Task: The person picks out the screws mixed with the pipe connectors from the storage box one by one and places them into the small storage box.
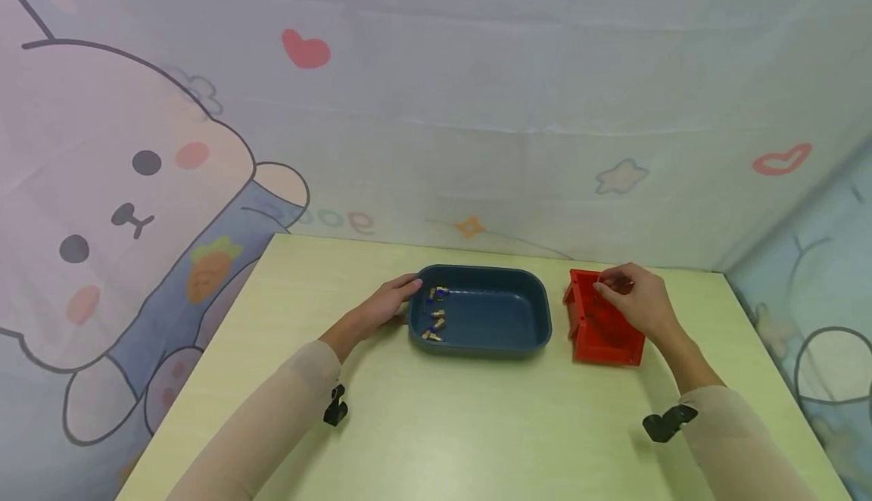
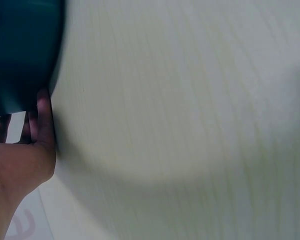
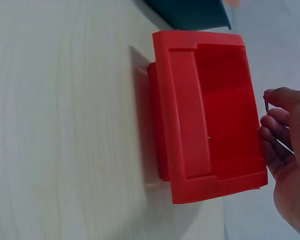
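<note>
At the left end of the dark blue tray (image 1: 490,350), my left hand (image 1: 381,309) grips the rim, with digits over the edge and against the outer wall. In the left wrist view its fingers (image 2: 44,115) lie along the tray's outside (image 2: 25,65). Several small brass fittings (image 1: 438,314), some with blue parts, lie inside at the tray's left end. Over the red plastic bin (image 1: 606,338), my right hand (image 1: 640,300) pinches a short, thin, dark pin-like piece (image 3: 266,104) between thumb and fingertip. Its exact kind is too small to tell.
The bin stands just right of the tray on a pale wooden table (image 1: 477,425). A printed cloth (image 1: 477,107) hangs behind the table's back edge, and another covers the right side. Small black devices (image 1: 670,423) sit at both wrists.
</note>
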`<state>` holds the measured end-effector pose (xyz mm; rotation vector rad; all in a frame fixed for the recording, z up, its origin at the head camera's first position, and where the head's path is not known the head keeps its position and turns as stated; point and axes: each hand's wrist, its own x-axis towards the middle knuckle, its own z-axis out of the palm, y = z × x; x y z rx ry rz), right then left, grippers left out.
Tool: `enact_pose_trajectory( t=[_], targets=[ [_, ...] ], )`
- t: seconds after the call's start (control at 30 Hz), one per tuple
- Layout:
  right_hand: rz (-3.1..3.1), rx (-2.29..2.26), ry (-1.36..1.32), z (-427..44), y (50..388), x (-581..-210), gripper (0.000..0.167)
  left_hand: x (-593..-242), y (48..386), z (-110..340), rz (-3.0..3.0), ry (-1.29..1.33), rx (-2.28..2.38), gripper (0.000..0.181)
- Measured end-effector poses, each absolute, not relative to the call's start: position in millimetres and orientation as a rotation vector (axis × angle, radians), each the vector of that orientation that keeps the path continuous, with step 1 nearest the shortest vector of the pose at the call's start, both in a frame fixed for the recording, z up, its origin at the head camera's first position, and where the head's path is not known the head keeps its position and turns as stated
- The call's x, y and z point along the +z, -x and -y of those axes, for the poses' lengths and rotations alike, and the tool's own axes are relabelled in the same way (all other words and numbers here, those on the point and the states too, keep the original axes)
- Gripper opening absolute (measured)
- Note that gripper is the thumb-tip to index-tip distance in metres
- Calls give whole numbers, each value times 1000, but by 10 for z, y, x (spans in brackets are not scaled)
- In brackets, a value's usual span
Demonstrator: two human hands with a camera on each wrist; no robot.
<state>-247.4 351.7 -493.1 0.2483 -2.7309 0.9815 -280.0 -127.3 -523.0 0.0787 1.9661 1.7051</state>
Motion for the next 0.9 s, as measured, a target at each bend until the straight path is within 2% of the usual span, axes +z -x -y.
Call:
enact_pose_trajectory(
  t=[0.4,0.9],
  targets=[
    [2788,942,-236,-3451,2513,-4990,22,-5217,2786,1279,-1980,-89,1693,64],
    [2788,927,-203,-3344,2277,-5003,28,-5230,2696,1342,-1986,-126,1663,62]
  ],
)
